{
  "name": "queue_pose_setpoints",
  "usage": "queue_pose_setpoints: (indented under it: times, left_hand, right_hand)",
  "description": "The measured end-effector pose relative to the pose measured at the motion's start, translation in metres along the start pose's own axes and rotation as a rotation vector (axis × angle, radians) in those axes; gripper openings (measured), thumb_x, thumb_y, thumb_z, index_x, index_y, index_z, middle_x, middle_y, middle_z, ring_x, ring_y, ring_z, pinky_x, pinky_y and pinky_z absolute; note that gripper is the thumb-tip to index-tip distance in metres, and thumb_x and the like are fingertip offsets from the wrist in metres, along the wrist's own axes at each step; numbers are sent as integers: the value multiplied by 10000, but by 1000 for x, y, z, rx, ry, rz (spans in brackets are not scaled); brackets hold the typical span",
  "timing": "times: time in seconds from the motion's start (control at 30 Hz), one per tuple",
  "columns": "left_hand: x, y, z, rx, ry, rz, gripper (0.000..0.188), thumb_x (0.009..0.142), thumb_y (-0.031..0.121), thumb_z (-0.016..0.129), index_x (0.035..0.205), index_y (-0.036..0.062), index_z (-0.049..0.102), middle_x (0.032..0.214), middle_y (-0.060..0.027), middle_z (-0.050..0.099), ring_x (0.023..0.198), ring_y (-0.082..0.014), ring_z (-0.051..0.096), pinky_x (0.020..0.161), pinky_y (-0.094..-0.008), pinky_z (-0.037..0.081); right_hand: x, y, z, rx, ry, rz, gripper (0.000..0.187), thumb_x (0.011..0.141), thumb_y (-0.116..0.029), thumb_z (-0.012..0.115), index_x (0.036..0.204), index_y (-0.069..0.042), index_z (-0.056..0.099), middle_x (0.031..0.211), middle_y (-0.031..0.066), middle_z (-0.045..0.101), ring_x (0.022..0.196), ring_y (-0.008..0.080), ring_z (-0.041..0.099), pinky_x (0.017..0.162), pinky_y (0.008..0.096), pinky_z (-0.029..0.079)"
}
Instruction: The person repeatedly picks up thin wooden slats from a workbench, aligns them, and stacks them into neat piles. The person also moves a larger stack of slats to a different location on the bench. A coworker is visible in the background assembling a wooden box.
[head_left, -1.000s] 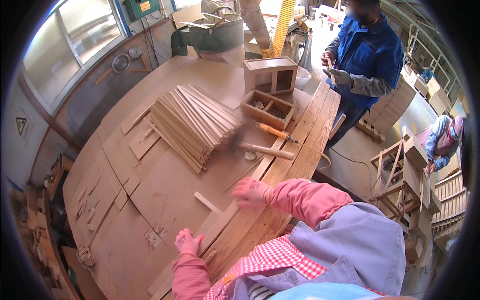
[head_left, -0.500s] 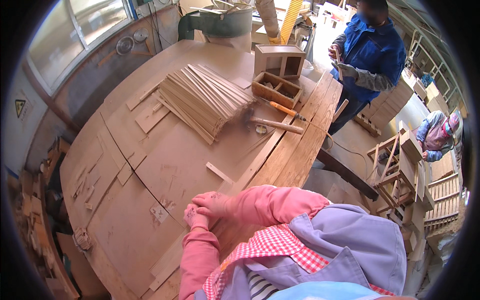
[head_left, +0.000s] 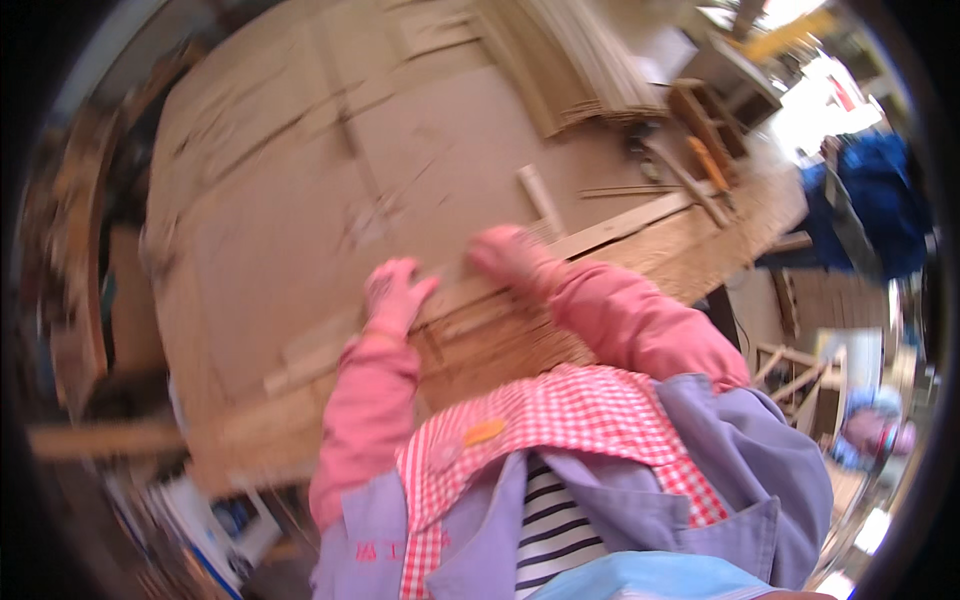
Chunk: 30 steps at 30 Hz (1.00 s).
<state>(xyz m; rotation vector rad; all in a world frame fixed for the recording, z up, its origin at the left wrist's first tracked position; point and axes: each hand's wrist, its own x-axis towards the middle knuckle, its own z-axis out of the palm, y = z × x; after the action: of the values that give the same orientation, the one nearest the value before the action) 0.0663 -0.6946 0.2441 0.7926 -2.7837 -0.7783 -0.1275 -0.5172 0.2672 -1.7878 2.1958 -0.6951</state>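
Observation:
My left hand (head_left: pixel 396 296), in a pink glove, is over the near part of the worktable (head_left: pixel 270 240). Its thumb stands apart from the fingers and nothing shows in it. To its right, my right hand (head_left: pixel 508 256), also in a pink glove, is near a wooden strip (head_left: pixel 620 228) along the table's near edge. Motion smears its fingers, so their pose is unclear. Just beyond it lies a short wooden slat (head_left: pixel 540 200). A gap separates the two hands.
At the far side lies a stack of thin wooden slats (head_left: pixel 580 60). A hammer (head_left: pixel 690 183), an orange-handled tool (head_left: pixel 708 162) and a wooden box (head_left: pixel 705 115) are at the right. A person in blue (head_left: pixel 870 205) stands beyond the table's right end.
My hands, clasped together before, have come apart, the right one moving rightward. The view has swung, so the table and slat stack appear turned; the picture is blurred.

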Motion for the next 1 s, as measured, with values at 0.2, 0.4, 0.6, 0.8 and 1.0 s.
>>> queue_pose_setpoints:
  times: [0.2, 0.4, 0.6, 0.8, 1.0]
  left_hand:
    - [6, 26, -7, 168, -121, -131, 410, 749, 469, 797, 993, 150, 719, 1070, -75, 679, 1072, -285, 616, 916, -444, 478]
    - [7, 35, -18, 210, -167, -195, 431, 765, 485, 798, 1043, 167, 713, 1131, -56, 677, 1113, -270, 605, 943, -430, 477]
    - [-5, 5, -21, -39, -60, -168, 393, 842, 419, 749, 1086, 112, 731, 1138, -135, 693, 1113, -323, 629, 970, -431, 495]
    - [-64, -116, -104, 329, 205, -702, 563, 871, 563, 666, 1157, 79, 694, 1173, -189, 684, 1155, -365, 632, 950, -480, 511]
    - [-91, -164, -121, 236, -20, -808, 695, 888, 670, 594, 1182, 43, 652, 1172, -252, 668, 1143, -445, 604, 956, -518, 480]
  right_hand:
    - [10, -9, -4, 66, -35, 138, 308, 943, -262, 597, 1135, -35, 680, 1075, 206, 695, 1051, 390, 634, 950, 469, 498]
    - [28, -34, 22, 0, -78, -15, 290, 932, -268, 616, 1126, -70, 701, 1115, 156, 702, 1111, 380, 606, 994, 468, 466]
    - [34, -44, 22, -25, -109, 138, 278, 890, -326, 666, 1064, -127, 754, 1094, 139, 704, 1078, 370, 613, 968, 456, 482]
    - [36, -39, 22, -2, -128, 175, 286, 854, -376, 687, 1025, -162, 772, 1032, 123, 704, 1040, 355, 618, 936, 448, 499]
    - [40, -39, 24, -193, -276, 165, 245, 847, -336, 632, 947, -181, 794, 984, 112, 727, 984, 345, 662, 886, 445, 534]
